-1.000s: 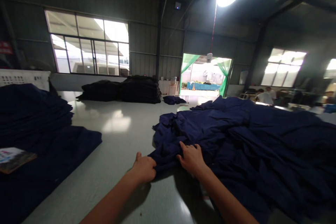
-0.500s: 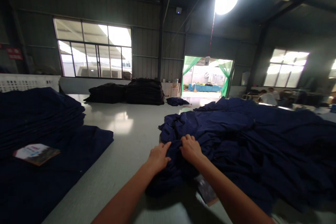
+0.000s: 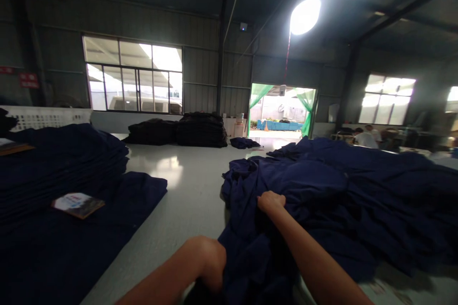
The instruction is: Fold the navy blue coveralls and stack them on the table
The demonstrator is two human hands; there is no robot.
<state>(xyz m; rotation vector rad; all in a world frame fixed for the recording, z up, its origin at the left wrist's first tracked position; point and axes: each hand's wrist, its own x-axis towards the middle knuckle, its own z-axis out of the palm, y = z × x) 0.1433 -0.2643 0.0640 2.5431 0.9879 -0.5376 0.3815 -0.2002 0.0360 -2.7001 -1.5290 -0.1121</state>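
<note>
A heap of crumpled navy fabric [image 3: 315, 176] covers the right side of the table, and part of it trails toward me. My right hand [image 3: 271, 201] is closed on a fold at the heap's near left side, knuckles up. Lower and closer to me, my left hand [image 3: 213, 264] bends down at the wrist against the left edge of the trailing fabric. Its fingertips are hidden, but the fabric is drawn down to it. To the left lies a stack of folded navy fabric [image 3: 71, 152], with a printed card [image 3: 79, 205] on a lower piece in front.
Black folded stacks [image 3: 202, 129] sit at the table's far end, beside a small navy bundle [image 3: 244, 143]. A white plastic crate [image 3: 64, 118] stands behind the left stack. Beyond are an open doorway with green curtains [image 3: 308, 109] and people seated at the far right.
My left hand has moved down and toward me, drawing the fabric along. My right hand has shifted slightly right on the heap. The card under the right forearm is now out of sight.
</note>
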